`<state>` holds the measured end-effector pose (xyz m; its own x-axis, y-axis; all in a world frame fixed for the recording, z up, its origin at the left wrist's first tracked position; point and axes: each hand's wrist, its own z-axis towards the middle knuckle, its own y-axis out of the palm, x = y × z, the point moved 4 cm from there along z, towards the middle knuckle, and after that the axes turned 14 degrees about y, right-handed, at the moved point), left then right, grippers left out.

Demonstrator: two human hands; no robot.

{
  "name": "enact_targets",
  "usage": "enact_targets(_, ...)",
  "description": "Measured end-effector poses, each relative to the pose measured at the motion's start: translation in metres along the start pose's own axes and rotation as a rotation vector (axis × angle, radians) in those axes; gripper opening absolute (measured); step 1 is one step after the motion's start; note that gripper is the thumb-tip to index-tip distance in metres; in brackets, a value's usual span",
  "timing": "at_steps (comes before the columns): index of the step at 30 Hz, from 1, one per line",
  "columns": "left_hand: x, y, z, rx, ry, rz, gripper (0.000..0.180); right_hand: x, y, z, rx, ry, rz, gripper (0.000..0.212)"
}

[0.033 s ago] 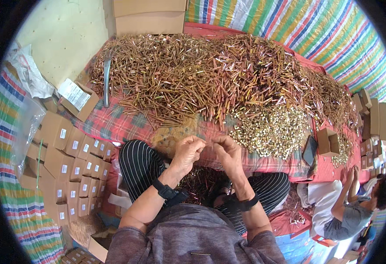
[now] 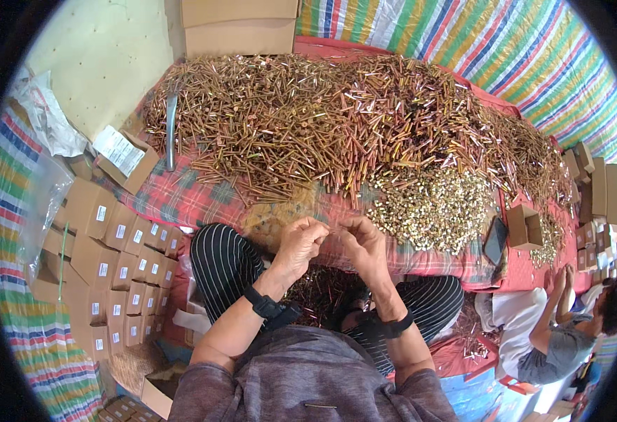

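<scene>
My left hand [image 2: 301, 244] and my right hand [image 2: 364, 243] meet over my lap at the near edge of the cloth. Both have thumb and fingers pinched together, fingertips almost touching. Whatever small piece sits between them is too tiny to make out. Just beyond lies a wide heap of thin copper- and brass-coloured metal rods [image 2: 287, 119]. A smaller pile of short, shiny brass-coloured metal pieces [image 2: 435, 211] is ahead and right of my right hand. Under both piles spreads a red plaid cloth [image 2: 182, 190].
Stacked small labelled cartons [image 2: 115, 267] stand at left, near an open carton [image 2: 136, 165] and a curved metal bar [image 2: 170, 133]. A dark phone-like slab [image 2: 495, 240] and an open small box [image 2: 525, 227] lie right. Another person [image 2: 561, 337] sits at far right.
</scene>
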<state>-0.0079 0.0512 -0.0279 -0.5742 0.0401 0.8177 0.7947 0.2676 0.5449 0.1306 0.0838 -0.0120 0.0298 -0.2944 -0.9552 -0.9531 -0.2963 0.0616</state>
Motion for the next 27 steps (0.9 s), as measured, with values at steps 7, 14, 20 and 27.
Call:
enact_targets(7,0.002,0.002,-0.003,-0.030,-0.040,-0.037,0.009,-0.007,0.004,-0.012,-0.035,-0.171,-0.121,0.005)
enact_targets(14,0.009,0.007,-0.005,-0.092,-0.008,0.071,0.010,-0.008,-0.002,-0.013,-0.018,-0.189,-0.317,0.011)
enact_targets(20,0.001,0.003,-0.005,-0.115,0.013,0.098,0.011,-0.005,0.003,-0.013,-0.074,0.052,-0.298,0.021)
enact_targets(27,0.003,0.006,-0.006,-0.125,0.033,0.123,0.011,-0.018,0.006,-0.017,0.089,-0.122,-0.377,0.025)
